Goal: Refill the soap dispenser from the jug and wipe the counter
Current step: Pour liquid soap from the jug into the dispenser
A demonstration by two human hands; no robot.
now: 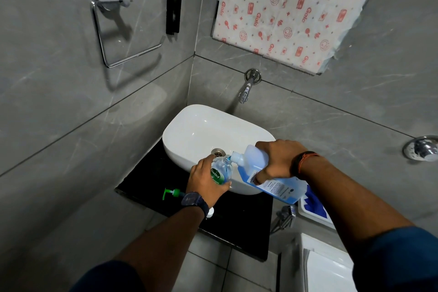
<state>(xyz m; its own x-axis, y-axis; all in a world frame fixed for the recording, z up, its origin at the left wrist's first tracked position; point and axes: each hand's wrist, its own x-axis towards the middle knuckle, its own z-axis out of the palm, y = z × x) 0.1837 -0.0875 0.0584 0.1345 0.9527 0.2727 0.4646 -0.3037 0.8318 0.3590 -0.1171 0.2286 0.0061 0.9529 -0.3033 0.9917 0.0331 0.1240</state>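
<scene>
My left hand (205, 182) grips a small clear soap dispenser bottle (221, 170) with a green label, held over the front rim of the white basin (189, 135). My right hand (277, 159) holds a blue jug (272, 185) tilted to the left, its white spout touching the bottle's open neck. The green pump head (171, 193) lies on the black counter (241, 223) to the left of my left wrist. A small white cap (210, 212) sits on the counter under my left wrist.
A chrome tap (246, 89) juts from the grey wall above the basin. A towel ring (113, 31) hangs on the left wall. A white tray with a blue cloth (312, 206) lies right of the counter, and a white cistern (327, 265) stands below it.
</scene>
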